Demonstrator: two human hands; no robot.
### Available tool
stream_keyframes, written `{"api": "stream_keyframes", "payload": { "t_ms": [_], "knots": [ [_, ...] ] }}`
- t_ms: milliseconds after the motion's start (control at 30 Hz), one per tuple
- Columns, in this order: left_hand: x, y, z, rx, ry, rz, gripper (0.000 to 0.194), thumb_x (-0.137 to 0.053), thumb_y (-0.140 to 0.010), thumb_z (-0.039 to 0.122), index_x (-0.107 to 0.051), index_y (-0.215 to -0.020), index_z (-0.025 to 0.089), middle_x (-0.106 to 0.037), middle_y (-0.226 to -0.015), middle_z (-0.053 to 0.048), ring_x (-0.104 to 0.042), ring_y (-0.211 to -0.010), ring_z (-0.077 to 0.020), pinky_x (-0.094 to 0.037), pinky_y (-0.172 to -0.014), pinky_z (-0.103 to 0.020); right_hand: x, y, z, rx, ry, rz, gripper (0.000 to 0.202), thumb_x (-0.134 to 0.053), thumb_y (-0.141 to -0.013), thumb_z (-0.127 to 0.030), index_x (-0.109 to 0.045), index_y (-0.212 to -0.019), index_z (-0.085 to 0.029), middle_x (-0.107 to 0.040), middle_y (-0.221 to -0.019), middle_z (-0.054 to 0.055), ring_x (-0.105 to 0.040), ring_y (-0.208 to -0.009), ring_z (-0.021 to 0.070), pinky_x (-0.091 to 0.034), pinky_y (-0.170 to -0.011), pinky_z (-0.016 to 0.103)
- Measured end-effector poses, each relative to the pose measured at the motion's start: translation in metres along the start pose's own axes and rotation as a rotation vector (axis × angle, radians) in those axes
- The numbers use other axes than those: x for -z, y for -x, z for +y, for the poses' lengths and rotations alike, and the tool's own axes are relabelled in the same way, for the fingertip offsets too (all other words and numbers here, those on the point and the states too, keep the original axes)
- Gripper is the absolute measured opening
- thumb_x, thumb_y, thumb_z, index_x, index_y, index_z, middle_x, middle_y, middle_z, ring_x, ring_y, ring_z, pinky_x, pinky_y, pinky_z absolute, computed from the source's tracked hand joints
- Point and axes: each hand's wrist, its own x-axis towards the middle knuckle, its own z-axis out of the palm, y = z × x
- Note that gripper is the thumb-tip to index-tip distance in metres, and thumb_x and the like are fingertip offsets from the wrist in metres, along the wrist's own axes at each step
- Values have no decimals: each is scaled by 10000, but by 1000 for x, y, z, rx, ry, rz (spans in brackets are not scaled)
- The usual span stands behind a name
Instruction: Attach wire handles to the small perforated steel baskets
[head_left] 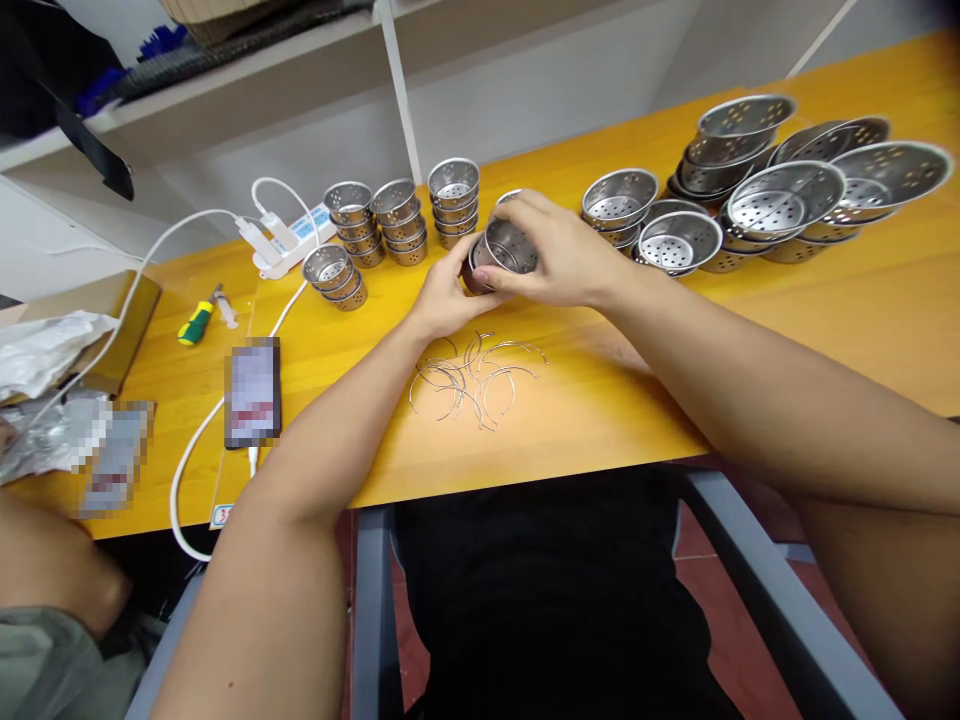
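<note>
Both hands are at a small perforated metal cup (pixel 511 246) above the middle of the yellow table (pixel 570 430). My right hand (pixel 559 245) grips its rim from above, thumb at the near side. My left hand (pixel 448 292) is wrapped round metal at the left and below, where a second cup edge shows; how the cups fit together is partly hidden by my fingers. Several thin curved wires (pixel 472 380) lie loose on the table just in front of my hands. Behind the right hand, part of another cup rim shows.
Stacked metal cups (pixel 455 190) stand left of my hands, and more cups (pixel 784 200) crowd the right. A power strip (pixel 296 245), screwdriver (pixel 196 322), phone (pixel 253 392) and white cable (pixel 184 450) are at the left. Another person's leg (pixel 56 560) shows at the lower left.
</note>
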Motion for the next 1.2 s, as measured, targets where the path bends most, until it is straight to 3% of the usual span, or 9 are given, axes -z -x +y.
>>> {"api": "stream_keyframes", "payload": {
  "t_ms": [200,367,600,733,800,867,967,1067,1200],
  "knots": [
    [15,-1,-25,-9,-100,243,958,-924,-948,803,-499,-1664,331,-655,-1662,-131,-673,-1612,-375,-496,-1467,-639,10,11,3,-143,18,150,752,-701,-1113,-689,-531,-1797,-428,-639,-1693,166,-613,-1553,492,-548,-1292,682],
    [33,-2,-40,74,-141,477,1034,-898,-906,904,-446,-1664,366,-606,-1699,-131,-604,-1678,-374,-426,-1518,-615,-5,15,13,-248,98,-33,871,-856,-996,-550,-553,-1771,-294,-640,-1712,217,-700,-1449,550,-602,-1188,716],
    [20,-2,-27,125,-68,417,1020,-755,-920,1029,-497,-1616,330,-692,-1556,-148,-694,-1539,-353,-525,-1399,-618,-28,17,23,-214,137,-138,788,-908,-963,-598,-682,-1606,-205,-699,-1617,259,-743,-1363,525,-642,-1104,684],
    [18,-3,-3,166,-33,387,990,-737,-922,1038,-569,-1590,326,-705,-1493,-140,-675,-1532,-352,-513,-1400,-640,-5,16,13,-74,107,-122,716,-881,-1001,-611,-729,-1571,-206,-671,-1617,271,-636,-1475,574,-525,-1229,783],
    [18,-3,3,168,-34,406,990,-765,-901,1033,-586,-1572,329,-703,-1487,-128,-674,-1526,-341,-510,-1407,-628,10,17,1,72,36,-121,525,-818,-1060,-538,-780,-1499,-252,-698,-1566,226,-621,-1488,531,-500,-1271,739],
    [18,-2,4,174,-40,434,997,-778,-885,1034,-589,-1566,331,-700,-1479,-120,-682,-1505,-334,-526,-1395,-621,17,20,-13,207,-69,-266,384,-771,-1097,-521,-829,-1369,-256,-761,-1374,174,-715,-1307,445,-574,-1185,639],
    [17,-1,-3,189,-45,449,994,-781,-895,1020,-583,-1591,338,-695,-1481,-121,-682,-1496,-337,-543,-1377,-622,7,28,-32,300,-129,-566,659,-910,-1009,-659,-807,-1500,-232,-764,-1393,166,-752,-1240,416,-634,-1086,565],
    [16,0,-13,168,-78,438,969,-779,-920,997,-578,-1607,345,-685,-1506,-121,-677,-1506,-334,-541,-1382,-616,-14,35,-41,338,-73,-619,941,-1054,-885,-652,-748,-1631,-168,-713,-1519,233,-707,-1364,471,-613,-1172,610],
    [15,2,-23,157,-88,429,960,-812,-912,981,-591,-1581,330,-672,-1516,-121,-673,-1516,-340,-538,-1386,-617,-31,35,-39,359,-153,-572,411,-897,-1077,-494,-841,-1372,-213,-753,-1303,152,-732,-1188,367,-612,-1056,511]
  ]
}}
